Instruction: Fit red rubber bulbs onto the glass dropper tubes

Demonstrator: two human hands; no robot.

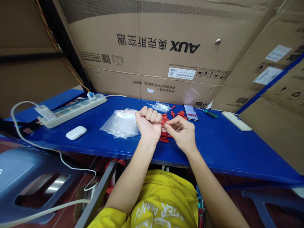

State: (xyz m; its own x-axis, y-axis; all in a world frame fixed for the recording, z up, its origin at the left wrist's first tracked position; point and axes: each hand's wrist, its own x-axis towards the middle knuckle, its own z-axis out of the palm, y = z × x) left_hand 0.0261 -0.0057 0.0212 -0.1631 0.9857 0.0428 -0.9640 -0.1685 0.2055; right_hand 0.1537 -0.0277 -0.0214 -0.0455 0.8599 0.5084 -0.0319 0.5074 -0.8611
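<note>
My left hand (pixel 150 124) is closed in a fist, palm side up, over the table. What its fingers wrap round is hidden. My right hand (pixel 182 131) is beside it, thumb and forefinger pinching a small red piece (pixel 164 122) right at the left fist's edge. Around and behind both hands lies a pile of small red tapered pieces (pixel 163 139), partly covered by them. To the left of the left fist rests a stack of clear plastic bags (pixel 120 123). Beyond the hands is a bundle of thin clear sticks (pixel 161 106).
The blue table (pixel 213 148) backs onto a large cardboard box (pixel 147 19). A smartphone (pixel 190 112), a green-handled screwdriver (pixel 211 113) and a cream-coloured flat case (pixel 236 121) are on the right. At left are a power strip (pixel 76 109) and a white earbud case (pixel 76 132).
</note>
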